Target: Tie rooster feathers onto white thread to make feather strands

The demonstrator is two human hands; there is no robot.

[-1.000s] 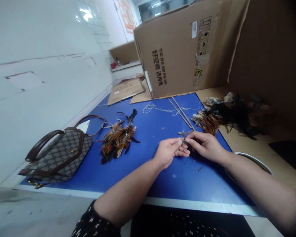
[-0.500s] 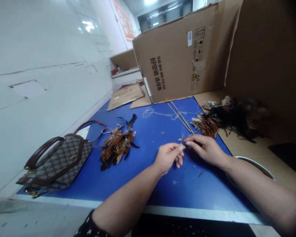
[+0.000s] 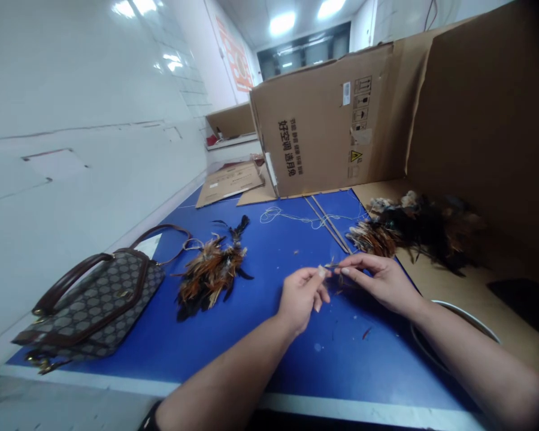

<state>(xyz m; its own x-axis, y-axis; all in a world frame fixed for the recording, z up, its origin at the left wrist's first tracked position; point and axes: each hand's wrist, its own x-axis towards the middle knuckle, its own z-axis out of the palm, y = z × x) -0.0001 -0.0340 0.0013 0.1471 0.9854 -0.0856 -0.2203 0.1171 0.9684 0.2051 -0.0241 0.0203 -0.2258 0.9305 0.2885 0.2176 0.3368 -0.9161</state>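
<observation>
My left hand (image 3: 300,300) is closed in a pinch above the blue tabletop (image 3: 269,353), thumb against the forefinger. Close by on its right, my right hand (image 3: 386,286) also pinches, its thumb and fingertips nearly meeting those of the left. A small thin feather (image 3: 331,265) spans the fingertips of both hands; much of it is hidden. Just beyond my right hand lies a pile of brown and black feathers (image 3: 375,238). Left of the hands rests a separate bundle of brown feathers (image 3: 213,269) with black tips.
A patterned handbag (image 3: 103,299) lies at the left by the wall. Two thin sticks (image 3: 327,224) and tangled pale string (image 3: 273,214) lie behind the hands. A large cardboard box (image 3: 323,131) stands at the back. A white-rimmed round object (image 3: 462,317) sits under my right forearm.
The view has tilted up a little, so the table's things appear lower. Both hands have shifted slightly left, still pinching close together.
</observation>
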